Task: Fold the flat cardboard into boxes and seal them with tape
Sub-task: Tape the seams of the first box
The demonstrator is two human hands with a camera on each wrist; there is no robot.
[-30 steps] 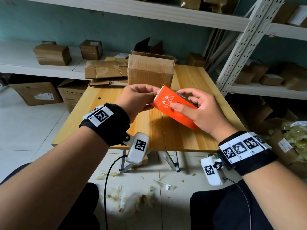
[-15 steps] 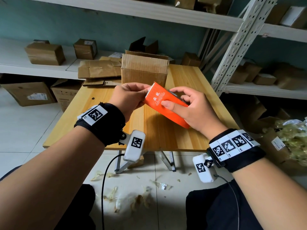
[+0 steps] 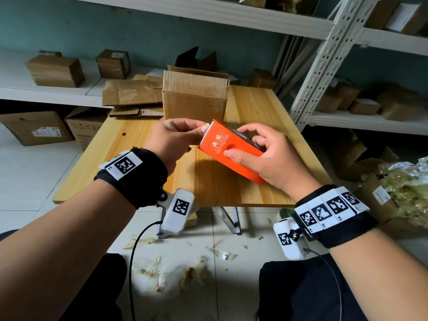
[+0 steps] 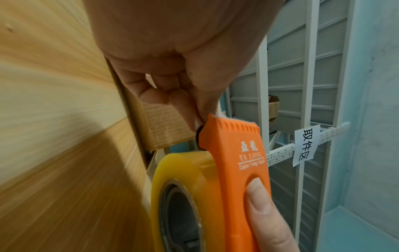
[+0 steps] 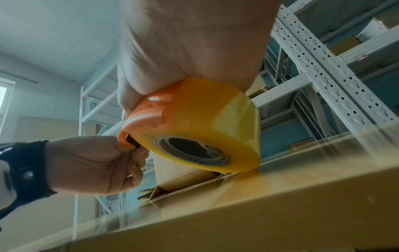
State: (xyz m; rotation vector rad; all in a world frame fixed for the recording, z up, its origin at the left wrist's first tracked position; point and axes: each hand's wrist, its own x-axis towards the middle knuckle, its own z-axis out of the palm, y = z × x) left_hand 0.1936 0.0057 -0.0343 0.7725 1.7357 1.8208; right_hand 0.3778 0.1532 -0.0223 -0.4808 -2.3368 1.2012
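My right hand (image 3: pixel 261 156) grips an orange tape dispenser (image 3: pixel 229 150) above the wooden table (image 3: pixel 129 158), thumb on its flat top. A yellowish tape roll (image 5: pixel 205 126) sits inside the dispenser (image 4: pixel 237 162). My left hand (image 3: pixel 176 137) pinches at the toothed front end of the dispenser, thumb and forefinger together (image 4: pixel 194 116); whether the tape end is between them I cannot tell. An erected cardboard box (image 3: pixel 194 96) with open top flaps stands on the far side of the table, just beyond both hands. Flat cardboard sheets (image 3: pixel 132 93) lie stacked to its left.
Metal shelving (image 3: pixel 328 54) rises at the right with small boxes (image 3: pixel 363 105) on it. More boxes (image 3: pixel 55 70) sit on a white shelf at the left, larger cartons (image 3: pixel 34 128) under it. Tape scraps (image 3: pixel 185 274) litter the tiled floor; crumpled wrapping (image 3: pixel 407 188) lies right.
Both hands and the dispenser have stayed together over the table; the left thumb has shifted slightly at the toothed edge. The head view has drifted a little.
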